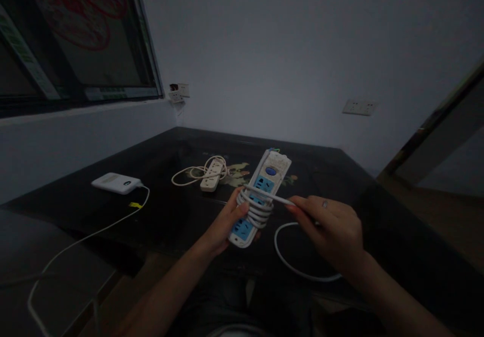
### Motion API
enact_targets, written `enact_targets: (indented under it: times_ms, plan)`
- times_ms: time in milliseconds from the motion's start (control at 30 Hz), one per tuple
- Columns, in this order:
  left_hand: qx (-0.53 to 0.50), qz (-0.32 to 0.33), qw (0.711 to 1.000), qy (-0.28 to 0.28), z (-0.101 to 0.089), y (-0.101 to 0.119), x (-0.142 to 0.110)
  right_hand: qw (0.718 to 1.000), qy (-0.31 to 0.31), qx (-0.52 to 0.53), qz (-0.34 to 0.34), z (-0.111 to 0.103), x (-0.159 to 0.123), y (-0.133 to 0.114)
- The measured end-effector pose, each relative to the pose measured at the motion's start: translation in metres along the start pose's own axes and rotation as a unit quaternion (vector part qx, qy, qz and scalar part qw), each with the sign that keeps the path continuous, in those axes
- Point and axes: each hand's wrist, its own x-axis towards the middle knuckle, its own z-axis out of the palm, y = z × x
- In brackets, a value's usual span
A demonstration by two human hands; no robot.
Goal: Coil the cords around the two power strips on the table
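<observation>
It looks to me like a room in a home, rather dim. The wall point(272, 59) beside me is pale and smooth, with ordinary double sockets point(360, 107) set into it. A big red ornament point(75, 9) shows at the window point(123, 57), the sort people put up in a house. The dark, glossy table point(313, 180) carries a flower pattern point(237, 175), and the clutter is domestic: a small strip point(212, 174) and a white device point(116, 183).

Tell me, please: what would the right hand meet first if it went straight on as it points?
Beyond the cable it pinches, the right hand would probably meet the cable-wrapped power strip in the left hand; depth is unclear.
</observation>
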Motion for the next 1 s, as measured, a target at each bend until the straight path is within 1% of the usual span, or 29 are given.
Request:
enact_targets:
  times_ms: [167,267,333,500,567,667,800,933,1000]
  plan:
    - [0.003,-0.007,1.000,-0.001,-0.002,0.000,0.000,1.000,0.008,-0.019,0.018,0.001,0.001,0.000]
    - [0.001,-0.009,1.000,-0.003,-0.004,-0.001,0.000,1.000,0.007,-0.024,0.016,0.001,0.000,0.000]
    - [-0.001,-0.008,1.000,-0.001,-0.004,-0.001,0.000,1.000,-0.002,-0.008,-0.002,0.000,-0.001,-0.001]
    - [-0.003,-0.005,1.000,0.016,0.000,0.000,-0.001,0.995,-0.053,0.023,-0.085,0.001,-0.006,-0.006]
    - [-0.004,-0.004,1.000,0.022,0.001,0.000,-0.001,0.992,-0.066,0.028,-0.103,0.001,-0.008,-0.007]
    - [0.000,-0.004,1.000,0.024,0.002,0.000,-0.001,0.992,-0.073,0.032,-0.099,-0.001,-0.009,-0.007]
    - [-0.007,0.005,1.000,0.019,0.002,-0.001,-0.001,0.995,-0.065,0.026,-0.077,-0.004,-0.010,-0.004]
    - [-0.010,0.010,0.999,0.029,0.003,-0.001,-0.002,0.996,-0.063,0.026,-0.064,-0.005,-0.010,-0.003]
    - [-0.006,0.010,1.000,0.023,0.003,-0.002,-0.002,0.997,-0.051,0.024,-0.056,-0.006,-0.011,-0.003]
